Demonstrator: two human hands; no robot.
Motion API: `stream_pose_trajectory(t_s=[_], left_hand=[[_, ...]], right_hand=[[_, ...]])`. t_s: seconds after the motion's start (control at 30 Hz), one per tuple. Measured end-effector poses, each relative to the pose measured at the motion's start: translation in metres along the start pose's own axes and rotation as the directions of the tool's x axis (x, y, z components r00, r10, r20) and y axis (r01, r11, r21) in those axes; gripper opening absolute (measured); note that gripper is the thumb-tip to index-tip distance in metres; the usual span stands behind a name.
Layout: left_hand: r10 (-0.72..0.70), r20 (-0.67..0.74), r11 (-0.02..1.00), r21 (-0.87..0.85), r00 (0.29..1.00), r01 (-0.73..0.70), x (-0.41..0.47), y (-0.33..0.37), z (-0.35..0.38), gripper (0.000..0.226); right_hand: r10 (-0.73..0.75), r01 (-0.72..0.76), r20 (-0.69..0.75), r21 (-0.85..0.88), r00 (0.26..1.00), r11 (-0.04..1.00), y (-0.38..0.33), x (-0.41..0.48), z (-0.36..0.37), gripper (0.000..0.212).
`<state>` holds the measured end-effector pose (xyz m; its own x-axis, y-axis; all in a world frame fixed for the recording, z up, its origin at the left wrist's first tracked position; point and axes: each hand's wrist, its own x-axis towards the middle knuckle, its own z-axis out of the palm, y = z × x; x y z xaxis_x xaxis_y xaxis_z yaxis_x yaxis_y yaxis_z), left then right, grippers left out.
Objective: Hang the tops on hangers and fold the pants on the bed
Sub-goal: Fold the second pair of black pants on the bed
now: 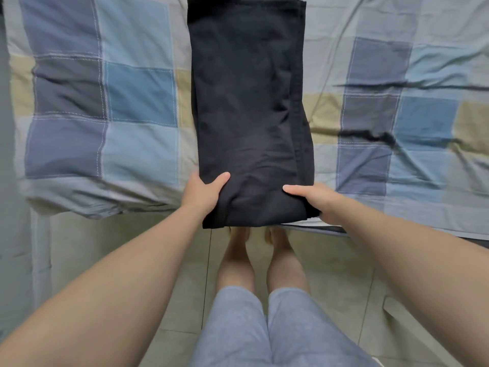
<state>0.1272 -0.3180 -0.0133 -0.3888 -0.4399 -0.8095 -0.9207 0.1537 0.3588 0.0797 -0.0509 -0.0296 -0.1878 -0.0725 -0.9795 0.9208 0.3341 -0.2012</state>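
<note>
The bed (pixel 137 107) is free outside the left hand (pixel 203 194) and right hand (pixel 315 200), which grip one pants (pixel 246 102) at its edge.

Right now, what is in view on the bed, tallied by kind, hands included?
Garments: 1, the black pants
Hands: 2, left hand and right hand, each with a grip on the pants' near end
Bedcovers: 1, the checked bedcover
Total: 4

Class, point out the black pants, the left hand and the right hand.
black pants (pixel 246 102): head view, middle of cloth.
left hand (pixel 202 194): head view, back of the hand.
right hand (pixel 317 201): head view, back of the hand.
</note>
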Motion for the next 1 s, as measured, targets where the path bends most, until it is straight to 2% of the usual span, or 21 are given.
stream_pose_trajectory(t_s=[0.07,0.13,0.3,0.43,0.57,0.67,0.77,0.83,0.93,1.0], left_hand=[[-0.030,0.093,0.998,-0.060,0.995,0.036,-0.008,0.000,-0.007,0.055],[-0.054,0.148,0.993,-0.095,0.987,0.069,-0.020,-0.001,-0.011,0.049],[-0.107,0.183,0.990,-0.067,0.977,0.121,-0.068,-0.018,-0.018,0.038],[-0.207,0.208,0.972,-0.067,0.956,0.225,-0.110,-0.042,-0.026,0.026],[-0.261,0.198,0.947,-0.138,0.945,0.290,-0.130,-0.047,-0.034,0.032],[-0.228,0.213,0.933,-0.230,0.950,0.276,-0.128,-0.031,-0.043,0.036],[-0.221,0.219,0.866,-0.404,0.950,0.294,-0.116,-0.002,-0.052,0.061],[-0.213,0.219,0.798,-0.523,0.952,0.299,-0.107,0.023,-0.057,0.053],[-0.195,0.271,0.692,-0.643,0.943,0.328,-0.089,0.064,-0.061,0.025],[-0.134,0.272,0.673,-0.680,0.953,0.289,-0.071,0.093,-0.062,0.026]], right_hand=[[0.002,-0.002,-0.003,-0.024,1.000,1.000,-0.003,-0.008,-0.003,0.057],[-0.019,0.018,-0.037,-0.037,0.999,0.999,-0.003,-0.020,-0.005,0.055],[0.059,-0.062,-0.063,-0.042,0.996,0.997,0.029,-0.066,0.000,0.044],[0.145,-0.143,-0.049,0.039,0.988,0.989,0.064,-0.106,0.007,0.039],[0.145,-0.138,-0.043,0.141,0.989,0.980,0.067,-0.131,0.010,0.039],[0.109,-0.088,-0.072,0.247,0.991,0.965,0.043,-0.140,0.010,0.031],[0.058,-0.036,-0.048,0.378,0.997,0.925,0.003,-0.144,0.005,0.020],[0.013,0.008,-0.044,0.443,0.999,0.896,-0.026,-0.141,0.001,0.021],[-0.041,0.061,-0.050,0.510,0.998,0.858,-0.073,-0.130,-0.001,0.019],[-0.056,0.082,-0.063,0.551,0.996,0.831,-0.104,-0.118,-0.003,0.020]])
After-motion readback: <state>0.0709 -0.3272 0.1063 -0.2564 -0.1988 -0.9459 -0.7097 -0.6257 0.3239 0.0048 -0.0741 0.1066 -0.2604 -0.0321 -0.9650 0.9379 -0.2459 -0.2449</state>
